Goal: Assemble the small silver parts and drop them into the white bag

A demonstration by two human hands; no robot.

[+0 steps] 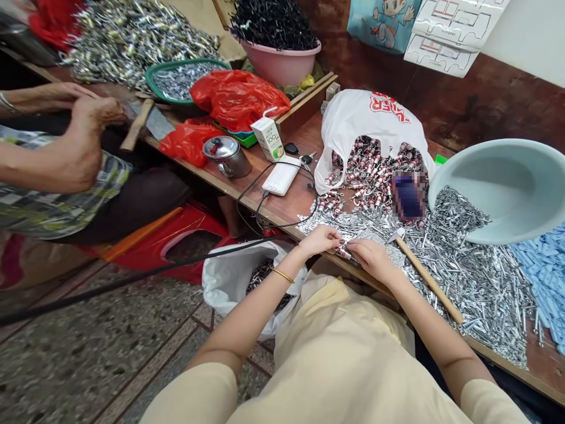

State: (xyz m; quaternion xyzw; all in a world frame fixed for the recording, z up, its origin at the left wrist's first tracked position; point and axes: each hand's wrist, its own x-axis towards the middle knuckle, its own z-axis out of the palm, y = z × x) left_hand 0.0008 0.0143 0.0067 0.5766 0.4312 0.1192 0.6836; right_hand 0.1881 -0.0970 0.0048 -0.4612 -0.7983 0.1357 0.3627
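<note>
At the table's front edge, my left hand (321, 240) has its thumb and fingers pinched together. My right hand (373, 259) faces it, fingertips pressed close. Between and just below the fingertips is a small silver metal fitting with red bands (343, 253); which fingers grip it is partly hidden. Around my hands lies a heap of loose silver metal pins and small plates (468, 282). To the right of my right hand, a hammer (430, 280) with a wooden handle rests on the heap. Farther back, red-banded hook fittings (366, 171) spill from a white plastic bag (353, 112).
A pale basin (521, 176) stands right, near blue plastic pieces (542, 277). A white power bank (281, 175) with a cable, a drink carton (267, 139) and a metal cup (227, 156) sit left. A lined bin (225, 282) is below. Another person's hands (95, 109) work at far left.
</note>
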